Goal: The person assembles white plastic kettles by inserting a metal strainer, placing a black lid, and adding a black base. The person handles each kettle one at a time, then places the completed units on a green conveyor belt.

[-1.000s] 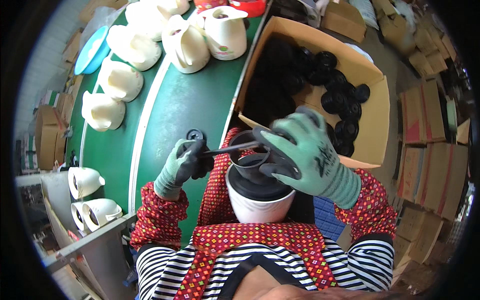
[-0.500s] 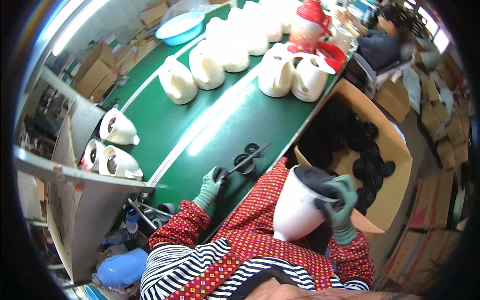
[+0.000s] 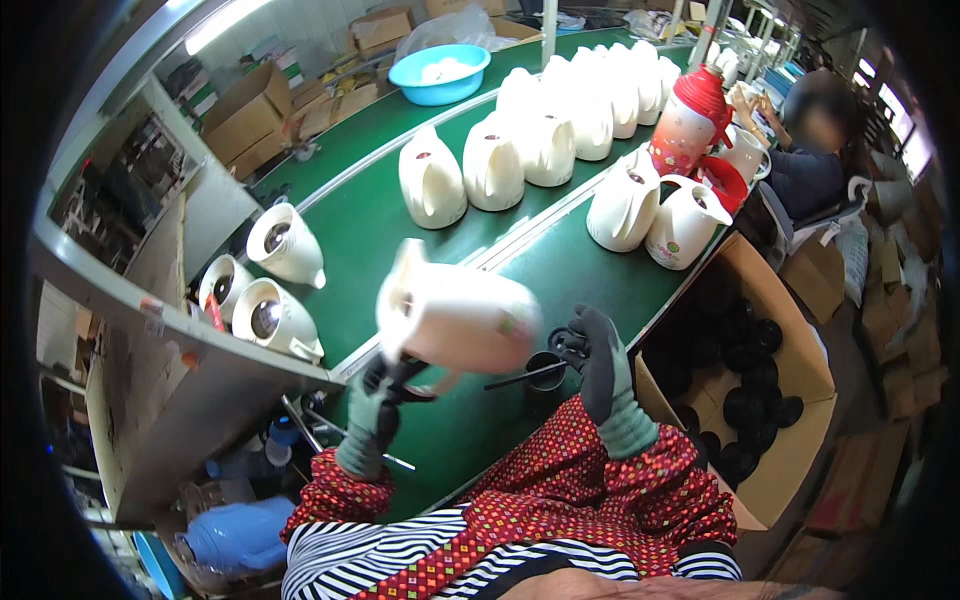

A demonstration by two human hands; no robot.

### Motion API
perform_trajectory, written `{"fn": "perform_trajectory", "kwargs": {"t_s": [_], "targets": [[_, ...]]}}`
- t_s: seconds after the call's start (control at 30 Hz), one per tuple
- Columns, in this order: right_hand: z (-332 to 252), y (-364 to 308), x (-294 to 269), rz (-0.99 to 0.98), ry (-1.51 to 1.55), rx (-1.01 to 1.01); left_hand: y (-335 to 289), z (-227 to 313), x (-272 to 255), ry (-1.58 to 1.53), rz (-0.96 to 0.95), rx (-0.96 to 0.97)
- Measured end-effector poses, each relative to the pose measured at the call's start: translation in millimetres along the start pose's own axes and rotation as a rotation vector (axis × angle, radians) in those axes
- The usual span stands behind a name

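Note:
A white jug [image 3: 460,315] with a floral mark hangs tilted on its side above the green bench. My left hand [image 3: 372,415], in a grey-green glove with dark palm, is closed around its handle side. My gloved right hand [image 3: 607,375] is at the bench's near edge, fingers bent around a small black ring-shaped part [image 3: 570,346]; the dark fingers make the exact hold hard to see. Just left of these fingers stands a black cup-like part [image 3: 545,372] on the bench. A thin black rod [image 3: 510,380] lies by it, pointing left.
Several white jugs [image 3: 432,180] stand in rows on the green bench [image 3: 360,275]; others lie at left by a metal frame [image 3: 200,325]. A red flask [image 3: 690,120] and a blue basin [image 3: 440,75] stand farther back. An open carton [image 3: 790,440] with black parts is at right. A person [image 3: 820,150] sits beyond.
The white jug has gone from my right hand over my lap to my left hand over the bench. My right hand has moved to the black parts. The view has shifted.

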State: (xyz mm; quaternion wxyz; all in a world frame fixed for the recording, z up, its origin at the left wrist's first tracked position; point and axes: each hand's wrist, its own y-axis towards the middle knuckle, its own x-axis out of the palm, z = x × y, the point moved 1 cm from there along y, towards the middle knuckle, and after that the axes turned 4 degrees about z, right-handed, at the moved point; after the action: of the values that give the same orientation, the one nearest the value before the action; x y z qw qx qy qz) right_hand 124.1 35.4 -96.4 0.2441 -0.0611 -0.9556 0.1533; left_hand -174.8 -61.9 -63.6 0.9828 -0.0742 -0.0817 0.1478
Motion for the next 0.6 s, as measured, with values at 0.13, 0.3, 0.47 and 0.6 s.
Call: {"fn": "perform_trajectory", "kwargs": {"t_s": [0.13,0.3,0.47,0.6], "targets": [[16,-12,-25,-0.305,-0.101,-0.150,133,-27,-90,0.013,0.211,0.080],[18,-48,-78,-0.267,-0.593,-0.130,349,-46,-133,0.253,0.273,0.087],[19,-75,-164,-0.010,-0.636,-0.144,448,-81,-110,0.522,0.309,0.112],[-7,-89,-235,0.229,-0.461,-0.059,456,-91,-84,0.780,0.393,0.163]]}}
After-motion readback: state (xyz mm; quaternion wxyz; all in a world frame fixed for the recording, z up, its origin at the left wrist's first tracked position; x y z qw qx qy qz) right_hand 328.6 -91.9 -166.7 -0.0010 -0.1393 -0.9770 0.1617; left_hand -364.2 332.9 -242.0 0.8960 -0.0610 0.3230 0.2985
